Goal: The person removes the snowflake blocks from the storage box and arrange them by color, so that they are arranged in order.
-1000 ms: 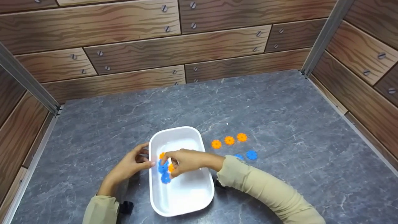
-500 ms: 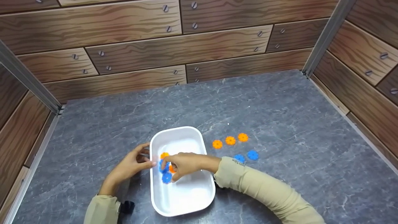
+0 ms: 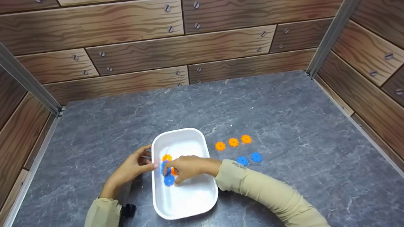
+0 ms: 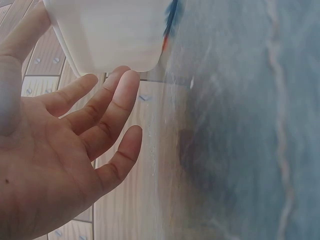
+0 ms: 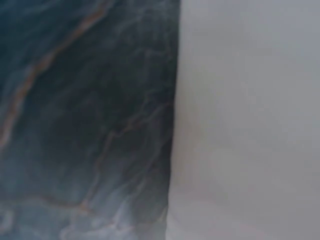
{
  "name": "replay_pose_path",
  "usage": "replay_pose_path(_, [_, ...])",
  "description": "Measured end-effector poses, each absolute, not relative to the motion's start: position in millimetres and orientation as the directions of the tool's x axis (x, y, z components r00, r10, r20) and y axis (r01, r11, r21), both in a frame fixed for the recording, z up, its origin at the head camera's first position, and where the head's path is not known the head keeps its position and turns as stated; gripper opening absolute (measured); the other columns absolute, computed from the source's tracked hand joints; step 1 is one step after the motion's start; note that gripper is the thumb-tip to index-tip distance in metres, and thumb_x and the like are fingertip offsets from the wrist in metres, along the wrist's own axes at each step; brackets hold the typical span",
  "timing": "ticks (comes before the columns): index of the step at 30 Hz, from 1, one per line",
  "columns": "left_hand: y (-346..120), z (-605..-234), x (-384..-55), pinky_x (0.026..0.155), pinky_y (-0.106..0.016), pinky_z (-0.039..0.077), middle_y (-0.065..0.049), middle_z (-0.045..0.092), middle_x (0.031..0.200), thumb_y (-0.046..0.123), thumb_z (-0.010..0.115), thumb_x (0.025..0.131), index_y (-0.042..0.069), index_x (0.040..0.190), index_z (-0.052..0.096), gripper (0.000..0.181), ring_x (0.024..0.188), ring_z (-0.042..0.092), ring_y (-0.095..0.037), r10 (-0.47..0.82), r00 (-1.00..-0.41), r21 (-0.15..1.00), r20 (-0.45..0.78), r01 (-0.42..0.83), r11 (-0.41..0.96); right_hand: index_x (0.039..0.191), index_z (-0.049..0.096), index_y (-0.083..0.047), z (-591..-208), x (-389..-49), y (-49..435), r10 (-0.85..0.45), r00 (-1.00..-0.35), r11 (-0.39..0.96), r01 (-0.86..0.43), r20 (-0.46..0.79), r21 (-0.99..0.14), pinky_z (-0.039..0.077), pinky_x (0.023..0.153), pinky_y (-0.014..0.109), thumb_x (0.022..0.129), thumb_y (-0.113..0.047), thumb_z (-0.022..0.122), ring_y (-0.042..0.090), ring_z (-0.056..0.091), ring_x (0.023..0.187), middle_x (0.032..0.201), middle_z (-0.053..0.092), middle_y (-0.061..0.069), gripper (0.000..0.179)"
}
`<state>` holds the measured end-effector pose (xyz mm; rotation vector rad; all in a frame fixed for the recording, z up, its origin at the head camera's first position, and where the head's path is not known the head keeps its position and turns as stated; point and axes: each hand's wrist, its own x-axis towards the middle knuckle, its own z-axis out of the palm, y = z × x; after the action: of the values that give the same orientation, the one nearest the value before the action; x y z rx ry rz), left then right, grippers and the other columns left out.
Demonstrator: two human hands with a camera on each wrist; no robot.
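- Because the right hand (image 3: pixel 187 170) hides where its bent fingers meet the notched blue discs (image 3: pixel 169 180) inside the white plastic tub (image 3: pixel 195 200), I cannot tell whether it pinches one; a thin edge could slip away
- With fingers loosely spread and thumb at the rim, the left hand (image 3: pixel 134 165) may brace too lightly, letting the tub slide
- Orange discs (image 3: pixel 167 157) beside these could get swept along
- The right sleeve (image 3: pixel 265 189) might drag the nearby loose blue disc (image 3: pixel 242 161)
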<state>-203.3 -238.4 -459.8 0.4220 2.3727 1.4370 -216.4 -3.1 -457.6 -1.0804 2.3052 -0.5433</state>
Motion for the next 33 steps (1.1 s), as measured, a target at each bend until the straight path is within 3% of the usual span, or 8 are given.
replay_pose_path(33, [-237.9, -460.4, -203.3, 0.079, -0.026, 0.048, -0.025, 0.053, 0.126, 0.022, 0.073, 0.086, -0.003, 0.147, 0.03, 0.078, 0.094, 0.058, -0.019, 0.427, -0.895, 0.908, -0.132, 0.063, 0.414, 0.116, 0.063, -0.029, -458.5, -216.0, -3.7, -0.795, -0.527, 0.602, -0.635, -0.298, -0.484, 0.032, 0.055, 0.021, 0.086, -0.023, 0.071, 0.005, 0.041, 0.059, 0.071, 0.051, -0.008, 0.031])
